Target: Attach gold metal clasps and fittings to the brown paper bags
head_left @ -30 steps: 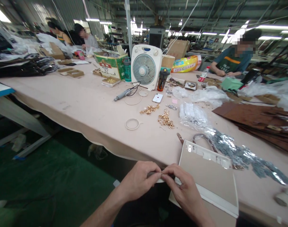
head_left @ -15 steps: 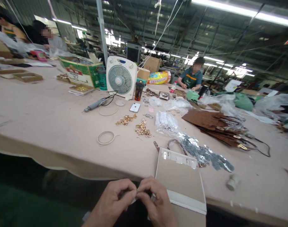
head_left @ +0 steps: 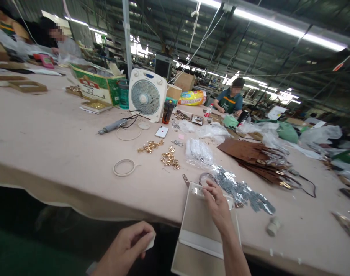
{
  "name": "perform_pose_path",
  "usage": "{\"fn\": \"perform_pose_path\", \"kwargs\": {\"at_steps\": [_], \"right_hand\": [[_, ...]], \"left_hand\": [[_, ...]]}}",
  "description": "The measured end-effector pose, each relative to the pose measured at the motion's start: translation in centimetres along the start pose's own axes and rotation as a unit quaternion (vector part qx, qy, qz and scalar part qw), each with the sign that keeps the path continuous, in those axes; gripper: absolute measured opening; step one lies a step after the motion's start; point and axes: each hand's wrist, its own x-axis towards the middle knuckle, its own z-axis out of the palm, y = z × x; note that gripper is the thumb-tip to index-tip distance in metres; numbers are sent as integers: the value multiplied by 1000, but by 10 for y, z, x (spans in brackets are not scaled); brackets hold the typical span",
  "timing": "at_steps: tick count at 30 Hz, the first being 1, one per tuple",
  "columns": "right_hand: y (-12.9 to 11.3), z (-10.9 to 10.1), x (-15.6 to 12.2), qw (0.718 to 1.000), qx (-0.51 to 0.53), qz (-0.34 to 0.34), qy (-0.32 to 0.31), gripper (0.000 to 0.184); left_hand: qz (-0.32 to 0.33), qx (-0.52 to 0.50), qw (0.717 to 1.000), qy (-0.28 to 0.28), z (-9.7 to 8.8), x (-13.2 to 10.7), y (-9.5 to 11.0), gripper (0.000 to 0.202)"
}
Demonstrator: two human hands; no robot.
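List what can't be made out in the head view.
Head view:
White piece in left hand: mostly hidden by its fingers.
Whether right hand holds anything: too small, blurred.
Beige panel: lower right corner lost behind forearm and bottom edge.
Plastic bag: cut off by right edge.

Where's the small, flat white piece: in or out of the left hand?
In: the left hand grips the white piece, its edge showing beyond the thumb.

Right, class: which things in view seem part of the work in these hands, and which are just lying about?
Likely in the job:
small pale piece, held in the left hand
beige panel, with the right hand over it

Apparently just lying about:
white fan
phone
dark bottle

Gold fittings: can't tell.
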Motion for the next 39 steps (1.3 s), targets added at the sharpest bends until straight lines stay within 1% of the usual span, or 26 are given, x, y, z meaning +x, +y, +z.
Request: {"fn": "perform_pose_path", "kwargs": {"at_steps": [2, 4, 10, 15, 21, 25, 29, 30, 31, 34, 35, 37, 39], "right_hand": [[14, 2, 12, 1000, -12, 11, -19, 35], [20, 6, 16, 999, -20, 13, -36, 36], [21, 16, 12, 998, -39, 2, -53, 34], [23, 21, 13, 997, -61, -5, -48, 32], [28, 26, 14, 995, -81, -41, -31, 29], [32, 29, 14, 993, -102, -59, -21, 28], [34, 30, 14, 989, -125, -74, -32, 24], [34, 30, 14, 988, -131, -74, -34, 25], [34, 30, 13, 987, -136, -71, -34, 30], [32, 32, 14, 985, -159, -55, -26, 53], [31, 34, 14, 984, -169, -54, -23, 53], [30, 38, 16, 980, -190, -63, -19, 42], [29, 43, 19, 975, -207, -76, -8, 33]], "left_hand": [[-1, 0, 1000, -13, 3, -1, -3, 50], [-4, 0, 1000, -16, 5, 0, -7, 50], [-8, 2, 1000, -6, 3, 2, -12, 48], [-10, 1, 1000, -13, 3, 6, -16, 49], [-13, -9, 1000, -15, 4, 10, -19, 52], [-18, -15, 1000, -15, 4, 11, -18, 55], [-17, -19, 1000, -11, 3, 11, -15, 54], [-15, -19, 1000, -8, 3, 10, -15, 54], [-13, -18, 1000, -5, 3, 10, -15, 54], [-7, -10, 1000, 7, 0, 10, -18, 54], [-4, -5, 1000, 16, -2, 10, -21, 54], [3, 3, 999, 42, -8, 12, -28, 53], [11, -1, 997, 79, -16, 14, -36, 52]]}}
